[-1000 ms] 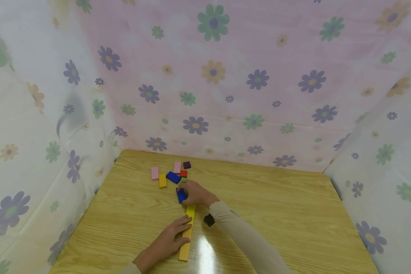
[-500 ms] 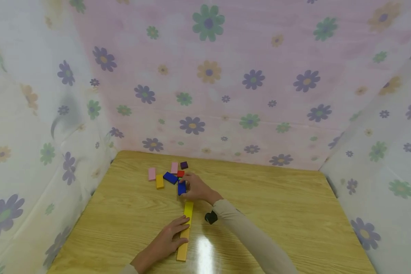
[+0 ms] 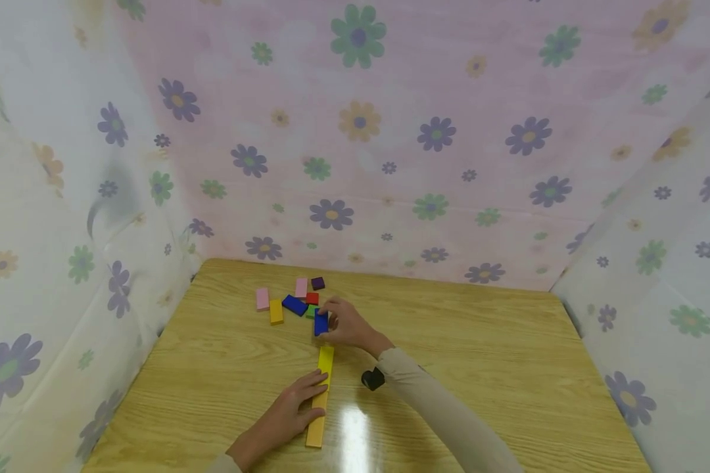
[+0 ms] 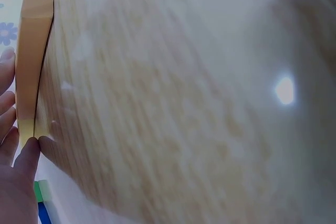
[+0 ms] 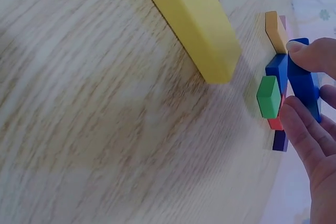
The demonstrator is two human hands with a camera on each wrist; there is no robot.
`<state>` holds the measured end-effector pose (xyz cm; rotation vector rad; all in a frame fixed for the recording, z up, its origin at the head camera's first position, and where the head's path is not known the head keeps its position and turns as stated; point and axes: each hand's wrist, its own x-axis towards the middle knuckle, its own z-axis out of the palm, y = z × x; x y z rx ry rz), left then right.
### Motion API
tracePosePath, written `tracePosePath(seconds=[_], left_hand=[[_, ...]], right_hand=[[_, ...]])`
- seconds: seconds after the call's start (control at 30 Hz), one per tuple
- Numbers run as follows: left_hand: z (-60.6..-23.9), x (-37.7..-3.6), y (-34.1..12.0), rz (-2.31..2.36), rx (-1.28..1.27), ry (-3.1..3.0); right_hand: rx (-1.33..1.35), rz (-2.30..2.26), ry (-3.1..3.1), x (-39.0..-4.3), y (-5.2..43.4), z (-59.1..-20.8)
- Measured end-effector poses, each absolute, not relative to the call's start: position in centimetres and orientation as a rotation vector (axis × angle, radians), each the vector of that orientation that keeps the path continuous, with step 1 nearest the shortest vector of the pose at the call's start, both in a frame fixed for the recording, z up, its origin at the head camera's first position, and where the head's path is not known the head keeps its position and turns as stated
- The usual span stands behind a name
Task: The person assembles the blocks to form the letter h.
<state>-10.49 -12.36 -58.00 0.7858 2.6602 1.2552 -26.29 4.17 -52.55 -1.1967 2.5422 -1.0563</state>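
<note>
In the head view my left hand (image 3: pixel 290 410) lies across a straight strip, with the fingers extended over its yellow block (image 3: pixel 327 356) and the thumb on the orange block (image 3: pixel 315 430) behind. My right hand (image 3: pixel 350 325) pinches a blue block (image 3: pixel 321 323) between thumb and fingers, just past the yellow end. From the right wrist, this blue block (image 5: pixel 303 83) appears raised and tilted, partly covered by the thumb. Close to it lies a green block (image 3: pixel 311 312), also visible as the green block (image 5: pixel 269 97) in the right wrist view.
Beyond the hands, on the wood-grain table (image 3: pixel 479 368), lie another blue block (image 3: pixel 295 305), a red block (image 3: pixel 312 299), an orange-yellow block (image 3: pixel 276 312), two pink blocks (image 3: pixel 263 299) and a dark purple block (image 3: pixel 317 283). Flower-printed cloth (image 3: pixel 390 197) hangs behind.
My right hand has moved the blue block slightly away from the strip and to the right, turning it straighter and uncovering the yellow end. My left hand stays on the strip.
</note>
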Motion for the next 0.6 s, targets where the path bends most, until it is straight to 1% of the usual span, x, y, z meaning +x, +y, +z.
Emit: tracePosePath(seconds=[0.27, 0.6], left_hand=[[-58.1, -10.4, -12.5, 1.245, 0.785, 2.683], [-58.4, -10.5, -12.4, 1.272, 0.846, 2.701]], right_hand=[[-1.154, -1.121, 2.533, -26.2, 4.6, -53.4], [-1.06, -1.148, 2.569, -25.7, 5.5, -54.4]])
